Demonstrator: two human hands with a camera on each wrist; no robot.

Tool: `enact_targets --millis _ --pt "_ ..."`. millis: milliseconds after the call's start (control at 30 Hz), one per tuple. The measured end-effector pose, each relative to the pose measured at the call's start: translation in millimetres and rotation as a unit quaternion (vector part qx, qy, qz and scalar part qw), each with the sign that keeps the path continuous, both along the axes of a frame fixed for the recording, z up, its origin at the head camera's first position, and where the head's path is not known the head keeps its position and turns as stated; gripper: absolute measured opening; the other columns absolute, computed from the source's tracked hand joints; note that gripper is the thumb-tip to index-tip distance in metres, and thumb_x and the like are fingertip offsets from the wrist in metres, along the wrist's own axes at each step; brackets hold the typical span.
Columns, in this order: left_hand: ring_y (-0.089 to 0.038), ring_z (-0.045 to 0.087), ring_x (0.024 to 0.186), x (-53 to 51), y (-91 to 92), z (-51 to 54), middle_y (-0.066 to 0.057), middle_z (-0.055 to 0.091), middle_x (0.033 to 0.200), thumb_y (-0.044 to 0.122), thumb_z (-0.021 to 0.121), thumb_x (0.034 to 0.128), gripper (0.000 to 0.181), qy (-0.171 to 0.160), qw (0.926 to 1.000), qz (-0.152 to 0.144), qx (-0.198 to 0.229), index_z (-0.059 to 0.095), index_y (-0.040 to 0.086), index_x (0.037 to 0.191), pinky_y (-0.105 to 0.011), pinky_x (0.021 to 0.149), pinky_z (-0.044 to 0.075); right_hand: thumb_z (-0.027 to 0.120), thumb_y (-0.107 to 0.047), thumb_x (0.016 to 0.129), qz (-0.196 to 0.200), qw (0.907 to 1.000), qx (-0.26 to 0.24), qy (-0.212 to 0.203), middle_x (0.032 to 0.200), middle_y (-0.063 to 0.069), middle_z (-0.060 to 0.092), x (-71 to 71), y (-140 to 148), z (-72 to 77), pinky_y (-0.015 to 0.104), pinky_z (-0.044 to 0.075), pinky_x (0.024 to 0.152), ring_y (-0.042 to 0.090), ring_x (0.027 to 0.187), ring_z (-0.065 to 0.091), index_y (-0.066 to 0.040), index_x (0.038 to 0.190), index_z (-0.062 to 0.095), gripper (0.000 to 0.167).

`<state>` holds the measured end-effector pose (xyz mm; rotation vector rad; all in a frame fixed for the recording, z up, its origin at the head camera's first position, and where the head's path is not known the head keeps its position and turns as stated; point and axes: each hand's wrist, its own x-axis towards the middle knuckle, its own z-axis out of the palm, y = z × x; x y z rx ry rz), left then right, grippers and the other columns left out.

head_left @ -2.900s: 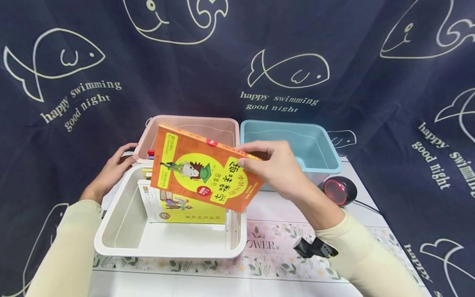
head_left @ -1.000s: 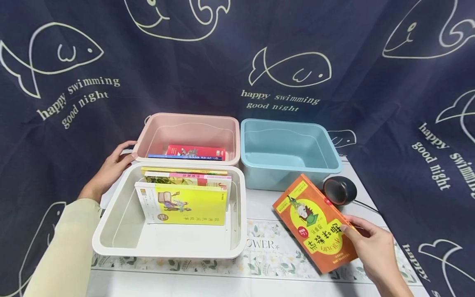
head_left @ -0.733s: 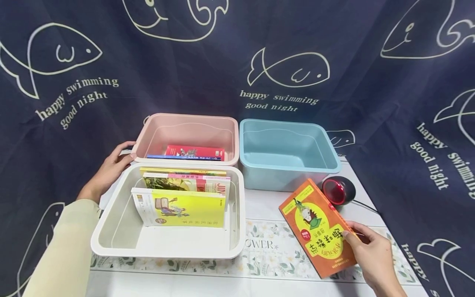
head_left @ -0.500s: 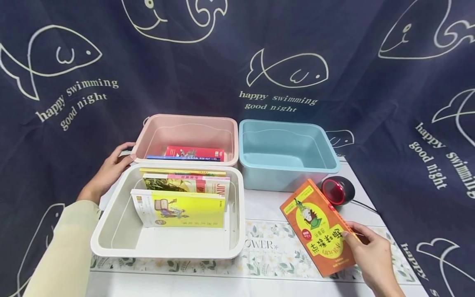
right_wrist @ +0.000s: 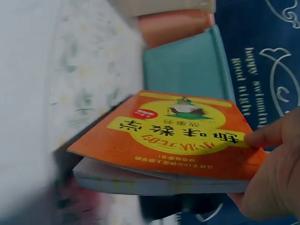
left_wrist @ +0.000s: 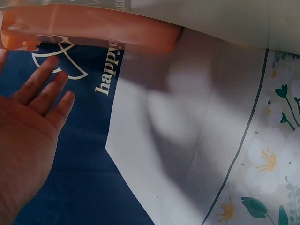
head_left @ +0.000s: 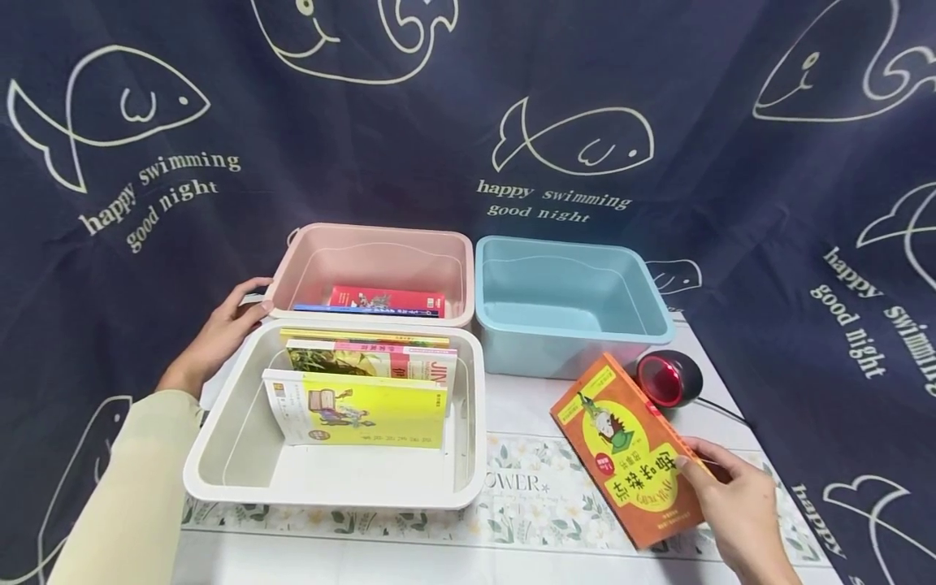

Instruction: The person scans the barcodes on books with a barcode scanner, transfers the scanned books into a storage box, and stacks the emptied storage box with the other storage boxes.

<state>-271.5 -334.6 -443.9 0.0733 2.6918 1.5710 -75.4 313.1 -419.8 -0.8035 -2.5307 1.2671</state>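
Just in front of the teal storage bin (head_left: 534,356), the right hand (head_left: 740,497) pinches the orange paperback math storybook (head_left: 629,463) by its spine, probably its best hold: light, bendable, slightly slick. Left of that bin, the left hand (head_left: 223,331) lies loosely extended, grasping nothing.

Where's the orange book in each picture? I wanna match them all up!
Head: the orange book is toward the lower right, held in the right hand.
Left wrist: it isn't in this one.
Right wrist: it's in the middle, a bit low, with the right hand at its right side.
Shared landmark: the dark blue cloth with "happy" written on it shows in all three.
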Motion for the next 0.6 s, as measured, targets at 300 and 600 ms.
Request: enact_targets --millis 300,600 --pt "0.014 0.053 0.101 1.5 0.6 1.1 -0.028 0.047 0.153 0.047 0.050 0.1076 0.064 -0.006 1.0000 -0.004 0.000 0.024 0.029 0.164 -0.008 0.079 0.048 0.076 -0.006 0.092 0.132 0.9867 -0.007 0.095 0.092 -0.028 0.070 -14.3 -2.8 56.9 0.017 0.058 0.063 -0.007 0.081 0.067 0.001 0.124 0.072 0.033" --pt "0.016 0.054 0.099 1.4 0.5 0.9 -0.027 0.047 0.152 0.047 0.049 0.1077 0.063 -0.005 1.0000 -0.002 0.004 0.025 0.029 0.163 -0.010 0.079 0.049 0.075 0.005 0.089 0.225 0.9457 -0.100 0.212 0.090 -0.011 0.078 -47.8 -25.7 117.0 0.020 0.059 0.060 0.003 0.071 0.073 -0.004 0.113 0.078 0.025"
